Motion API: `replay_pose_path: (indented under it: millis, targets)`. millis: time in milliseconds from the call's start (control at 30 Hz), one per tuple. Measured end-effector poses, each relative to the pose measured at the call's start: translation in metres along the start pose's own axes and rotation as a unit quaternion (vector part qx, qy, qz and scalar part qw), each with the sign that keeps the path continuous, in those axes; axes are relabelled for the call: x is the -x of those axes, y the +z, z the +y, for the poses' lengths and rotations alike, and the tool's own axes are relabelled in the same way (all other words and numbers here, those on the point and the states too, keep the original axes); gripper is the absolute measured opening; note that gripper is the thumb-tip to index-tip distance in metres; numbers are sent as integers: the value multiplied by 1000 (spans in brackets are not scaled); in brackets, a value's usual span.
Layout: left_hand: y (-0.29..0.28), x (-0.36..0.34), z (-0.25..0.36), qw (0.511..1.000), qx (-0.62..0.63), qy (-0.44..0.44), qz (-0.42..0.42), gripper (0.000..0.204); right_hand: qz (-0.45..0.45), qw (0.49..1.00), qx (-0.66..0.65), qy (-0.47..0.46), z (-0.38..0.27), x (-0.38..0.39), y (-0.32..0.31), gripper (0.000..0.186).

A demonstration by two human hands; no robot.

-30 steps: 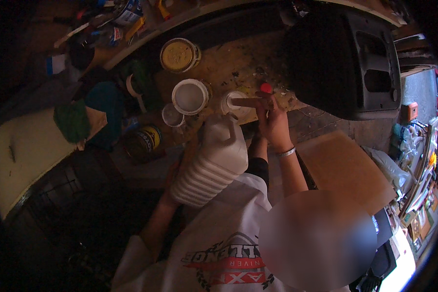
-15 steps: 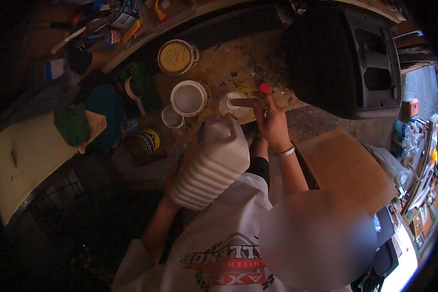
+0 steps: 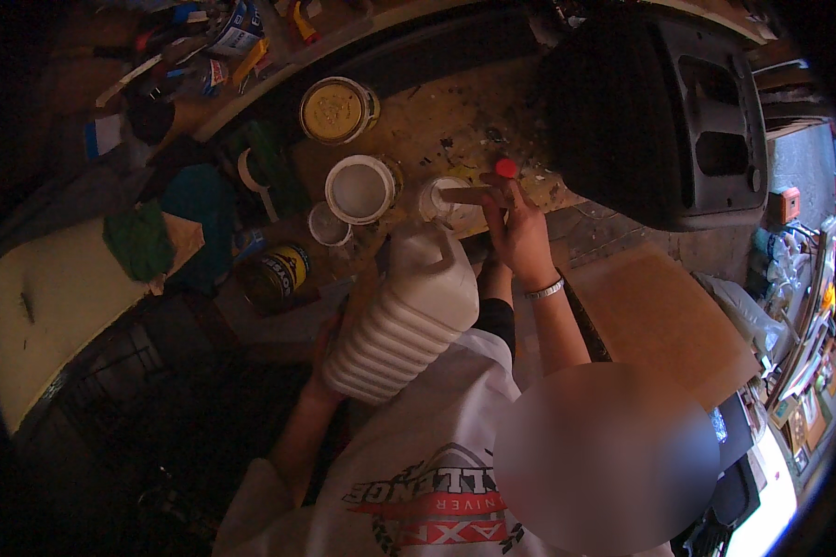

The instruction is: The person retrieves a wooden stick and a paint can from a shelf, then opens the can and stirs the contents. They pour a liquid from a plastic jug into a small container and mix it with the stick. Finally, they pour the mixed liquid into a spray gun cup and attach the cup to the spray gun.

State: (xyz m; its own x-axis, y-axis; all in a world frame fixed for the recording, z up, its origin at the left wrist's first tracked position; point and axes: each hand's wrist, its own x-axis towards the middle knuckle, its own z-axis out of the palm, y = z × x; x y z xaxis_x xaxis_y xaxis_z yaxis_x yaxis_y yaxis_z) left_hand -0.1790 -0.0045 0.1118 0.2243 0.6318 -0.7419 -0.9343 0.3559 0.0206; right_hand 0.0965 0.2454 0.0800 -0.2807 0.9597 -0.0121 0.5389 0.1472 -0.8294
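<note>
A pale ribbed plastic jug is tilted, its top end by a small white-rimmed container on the workbench. My left hand supports the jug from its left side; most of the fingers are hidden behind it. In my right hand, a flat brown stick is pinched, its far end over the small container. A red cap shows just beyond the right fingertips; whether they touch it I cannot tell. Dimness hides any liquid at the jug's mouth.
Left of the container stand a white tub, a small clear cup and a dark can with a yellow label. A lidded tin is farther back. A large black plastic case rises at right, above a brown board.
Both hands, the jug and the stick hold almost the same place as before, with only a very slight shift of the jug.
</note>
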Motion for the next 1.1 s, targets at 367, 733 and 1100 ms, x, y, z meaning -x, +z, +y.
replay_pose_path:
  millis: [367, 733, 1100]
  targets:
    - [-6, -1, -1, 1000, 7, 3, 19, 57, -4, 1000, 10, -2, -1, -1, -2, 30]
    - [-2, -3, 3, 998, 19, 5, -64, 55, 13, 1000, 2, -12, -1, -2, -4, 33]
    - [-2, -2, 5, 997, 44, -25, -58, 55, 1, 1000, 1, 31, 7, 0, 0, 38]
